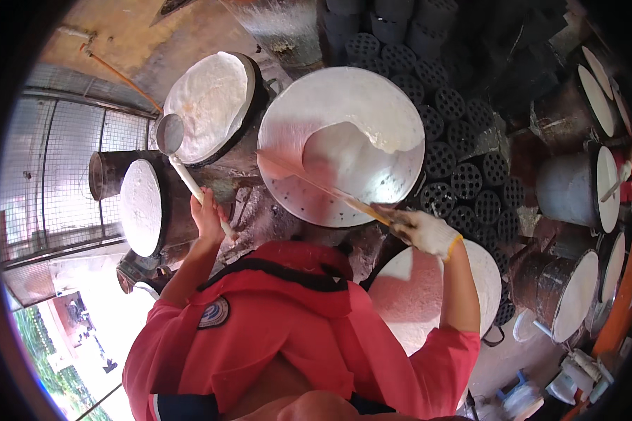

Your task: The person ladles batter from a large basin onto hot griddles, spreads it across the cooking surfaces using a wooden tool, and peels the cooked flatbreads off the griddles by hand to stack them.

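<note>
My bare left hand (208,219) is closed round the pale handle of a ladle (170,133). The ladle's round bowl hangs at the near left edge of a round griddle (207,105) covered by a thin whitish sheet with a browned middle. On my right hand (426,233) is a white work glove with a yellow cuff; its fingers grip a long flat stick (354,203). That stick slants left over a large round metal basin (393,189), its far end blurred. White batter (344,91) coats the basin's far part, while shiny bare metal shows nearer me.
Pale-topped drums stand about: one by my left arm (140,207), one under my right forearm (393,295), several along the right (576,295). Black perforated coal briquettes (449,158) are stacked beyond the basin's right side. A mesh-covered window (70,168) lies at left.
</note>
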Action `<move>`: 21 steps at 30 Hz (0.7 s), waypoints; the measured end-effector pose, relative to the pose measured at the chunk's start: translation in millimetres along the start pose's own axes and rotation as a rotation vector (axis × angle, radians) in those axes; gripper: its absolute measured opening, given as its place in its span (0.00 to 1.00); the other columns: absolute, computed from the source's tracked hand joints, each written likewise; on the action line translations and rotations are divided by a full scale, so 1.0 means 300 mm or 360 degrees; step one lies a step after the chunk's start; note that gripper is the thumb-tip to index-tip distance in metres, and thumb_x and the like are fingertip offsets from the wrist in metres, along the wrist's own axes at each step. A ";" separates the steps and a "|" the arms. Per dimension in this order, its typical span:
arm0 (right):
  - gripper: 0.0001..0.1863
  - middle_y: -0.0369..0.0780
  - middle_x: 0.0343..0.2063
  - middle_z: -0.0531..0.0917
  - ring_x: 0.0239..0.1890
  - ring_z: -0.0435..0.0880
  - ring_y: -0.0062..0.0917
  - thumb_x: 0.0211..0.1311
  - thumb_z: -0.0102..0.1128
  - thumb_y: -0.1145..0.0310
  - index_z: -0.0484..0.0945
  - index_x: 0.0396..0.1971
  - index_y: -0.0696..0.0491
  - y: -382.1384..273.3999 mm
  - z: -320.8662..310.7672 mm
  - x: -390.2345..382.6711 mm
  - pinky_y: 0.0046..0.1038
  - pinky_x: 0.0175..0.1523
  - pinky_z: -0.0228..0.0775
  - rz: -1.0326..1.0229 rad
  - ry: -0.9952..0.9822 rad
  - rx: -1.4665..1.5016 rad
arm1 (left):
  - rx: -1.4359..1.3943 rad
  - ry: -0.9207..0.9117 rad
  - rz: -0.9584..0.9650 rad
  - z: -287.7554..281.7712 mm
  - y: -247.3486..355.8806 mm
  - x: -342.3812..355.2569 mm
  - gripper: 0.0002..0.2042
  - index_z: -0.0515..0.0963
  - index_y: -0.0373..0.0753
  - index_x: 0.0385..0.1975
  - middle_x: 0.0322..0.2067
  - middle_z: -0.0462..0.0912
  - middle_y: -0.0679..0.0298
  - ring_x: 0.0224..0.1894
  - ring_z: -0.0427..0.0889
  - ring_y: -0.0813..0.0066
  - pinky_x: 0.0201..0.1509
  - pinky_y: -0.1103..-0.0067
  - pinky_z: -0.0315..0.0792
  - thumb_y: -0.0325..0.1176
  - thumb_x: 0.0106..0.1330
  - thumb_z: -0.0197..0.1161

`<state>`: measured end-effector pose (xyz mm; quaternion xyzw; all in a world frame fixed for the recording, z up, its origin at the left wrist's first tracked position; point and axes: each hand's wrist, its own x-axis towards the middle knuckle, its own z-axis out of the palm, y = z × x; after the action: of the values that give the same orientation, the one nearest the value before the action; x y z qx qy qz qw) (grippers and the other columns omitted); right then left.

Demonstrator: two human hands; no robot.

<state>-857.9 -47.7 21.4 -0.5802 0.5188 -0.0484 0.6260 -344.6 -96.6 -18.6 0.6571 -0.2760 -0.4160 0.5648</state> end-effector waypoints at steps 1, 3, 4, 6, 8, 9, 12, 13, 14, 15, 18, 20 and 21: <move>0.26 0.30 0.26 0.74 0.26 0.66 0.14 0.73 0.53 0.66 0.68 0.70 0.48 0.025 0.046 -0.061 0.18 0.31 0.61 0.0008 -0.0017 0.0271 | 0.0006 -0.0029 0.0017 -0.008 -0.006 -0.003 0.08 0.67 0.47 0.43 0.18 0.64 0.71 0.11 0.63 0.81 0.10 0.81 0.59 0.36 0.72 0.60; 0.25 0.27 0.26 0.74 0.21 0.63 0.11 0.73 0.53 0.68 0.69 0.69 0.50 0.052 0.139 -0.180 0.16 0.25 0.58 0.0024 0.0011 0.0427 | 0.0009 -0.0071 0.0028 -0.025 -0.019 -0.008 0.08 0.67 0.47 0.43 0.18 0.63 0.72 0.12 0.63 0.81 0.10 0.81 0.58 0.36 0.72 0.60; 0.25 0.27 0.26 0.74 0.21 0.63 0.11 0.73 0.53 0.68 0.69 0.69 0.50 0.054 0.189 -0.247 0.16 0.25 0.58 0.0038 0.0031 0.0431 | -0.0018 -0.0111 0.0001 -0.026 -0.023 -0.007 0.09 0.67 0.47 0.44 0.18 0.63 0.72 0.11 0.63 0.81 0.10 0.81 0.58 0.36 0.72 0.60; 0.26 0.29 0.33 0.76 0.32 0.70 0.11 0.73 0.52 0.72 0.68 0.69 0.52 0.060 0.307 -0.345 0.14 0.37 0.64 0.0452 0.0039 0.0847 | -0.0046 -0.0151 -0.0019 -0.042 -0.020 -0.006 0.09 0.67 0.46 0.44 0.18 0.63 0.72 0.11 0.63 0.82 0.10 0.81 0.57 0.36 0.72 0.60; 0.26 0.30 0.31 0.76 0.28 0.70 0.11 0.72 0.52 0.74 0.68 0.70 0.51 0.046 0.443 -0.364 0.14 0.33 0.64 0.0271 0.0194 0.0999 | -0.0035 -0.0194 -0.0014 -0.058 -0.020 -0.003 0.09 0.68 0.45 0.44 0.17 0.64 0.72 0.11 0.62 0.82 0.10 0.81 0.57 0.35 0.72 0.60; 0.28 0.31 0.31 0.76 0.28 0.70 0.11 0.71 0.52 0.74 0.67 0.70 0.51 0.021 0.501 -0.353 0.15 0.32 0.65 0.0279 0.0285 0.1086 | -0.0070 -0.0214 -0.0012 -0.085 -0.023 0.006 0.09 0.68 0.44 0.44 0.17 0.64 0.71 0.11 0.62 0.82 0.10 0.81 0.58 0.36 0.72 0.60; 0.32 0.32 0.29 0.75 0.25 0.71 0.12 0.70 0.49 0.76 0.59 0.74 0.49 -0.064 0.731 -0.189 0.17 0.26 0.64 -0.0062 0.0636 0.1418 | -0.0115 -0.0359 0.0084 -0.170 -0.026 0.032 0.10 0.68 0.43 0.44 0.18 0.65 0.72 0.11 0.63 0.82 0.11 0.81 0.58 0.36 0.72 0.60; 0.33 0.32 0.29 0.75 0.24 0.71 0.13 0.70 0.49 0.76 0.58 0.75 0.48 -0.112 0.788 -0.096 0.17 0.26 0.64 -0.0158 0.0689 0.1520 | -0.0118 -0.0387 0.0072 -0.208 -0.027 0.046 0.10 0.68 0.43 0.44 0.18 0.65 0.72 0.11 0.63 0.82 0.11 0.81 0.58 0.36 0.72 0.60; 0.34 0.32 0.28 0.74 0.24 0.70 0.11 0.70 0.50 0.75 0.57 0.75 0.45 -0.182 0.852 0.017 0.16 0.26 0.63 -0.0303 0.0783 0.1466 | -0.0133 -0.0441 0.0123 -0.253 -0.028 0.064 0.10 0.67 0.42 0.45 0.18 0.65 0.72 0.11 0.63 0.82 0.11 0.81 0.59 0.36 0.72 0.60; 0.33 0.37 0.34 0.83 0.32 0.81 0.19 0.70 0.51 0.74 0.59 0.74 0.46 -0.300 0.889 0.093 0.24 0.34 0.73 -0.0162 0.0840 0.1379 | -0.0148 -0.0491 0.0172 -0.305 -0.031 0.079 0.10 0.67 0.42 0.45 0.18 0.65 0.72 0.12 0.64 0.83 0.11 0.82 0.59 0.35 0.72 0.60; 0.22 0.47 0.52 0.83 0.52 0.83 0.45 0.68 0.54 0.61 0.74 0.60 0.50 -0.406 1.041 0.339 0.41 0.58 0.75 -0.0076 0.1533 -0.0084 | -0.0109 -0.0440 0.0125 -0.448 0.021 0.094 0.11 0.67 0.41 0.46 0.19 0.65 0.72 0.13 0.65 0.83 0.11 0.82 0.59 0.35 0.72 0.60; 0.21 0.47 0.48 0.84 0.49 0.84 0.44 0.68 0.53 0.62 0.74 0.59 0.48 -0.377 1.120 0.413 0.44 0.54 0.76 0.0107 0.1570 -0.0539 | -0.0134 -0.0452 0.0143 -0.564 0.038 0.138 0.11 0.67 0.41 0.47 0.18 0.64 0.72 0.13 0.64 0.84 0.12 0.83 0.59 0.36 0.73 0.60; 0.22 0.47 0.46 0.85 0.47 0.85 0.45 0.68 0.52 0.62 0.72 0.61 0.45 -0.361 1.164 0.399 0.46 0.52 0.77 0.0272 0.1533 -0.0558 | -0.0156 -0.0437 0.0136 -0.621 0.040 0.162 0.11 0.67 0.41 0.47 0.18 0.64 0.72 0.13 0.64 0.83 0.12 0.82 0.59 0.35 0.73 0.60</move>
<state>-498.2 74.1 -39.6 -0.5439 0.7939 -0.1710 0.2115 -159.0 -44.2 -15.4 0.5533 -0.3578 -0.4905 0.5703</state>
